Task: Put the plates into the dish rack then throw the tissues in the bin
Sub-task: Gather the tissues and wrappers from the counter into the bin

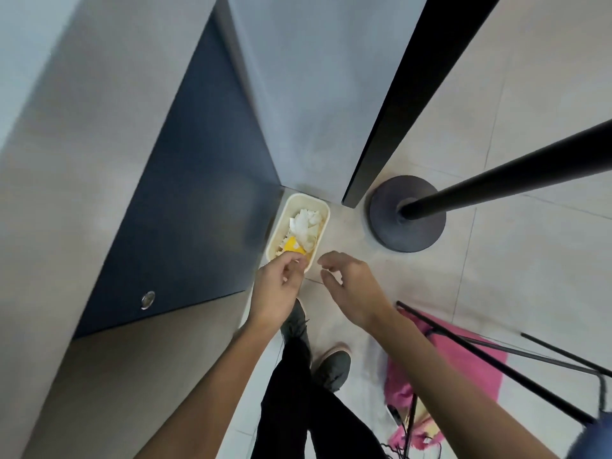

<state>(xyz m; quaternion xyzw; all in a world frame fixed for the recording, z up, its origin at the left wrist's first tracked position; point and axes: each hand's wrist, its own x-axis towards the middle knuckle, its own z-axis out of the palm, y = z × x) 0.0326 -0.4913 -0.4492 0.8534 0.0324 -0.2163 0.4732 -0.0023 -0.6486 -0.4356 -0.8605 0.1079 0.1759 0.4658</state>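
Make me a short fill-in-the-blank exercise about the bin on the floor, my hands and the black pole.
1. The left hand hovers over the near rim of the cream bin, and the crumpled tissues inside it are ____ in colour.
2. The right hand, fingers relaxed, holds ____.
3. The black pole's round base stands on the floor to the bin's ____.

Missing words: white; nothing; right.

Tiled floor (530, 276). Black pole (503, 178) on a round base (390, 226), right. Dark blue panel (198, 193) left, small metal disc (147, 299) on it. Pink cloth (463, 369) under thin black rods (490, 366). My grey shoes (334, 366), black trousers (291, 392).
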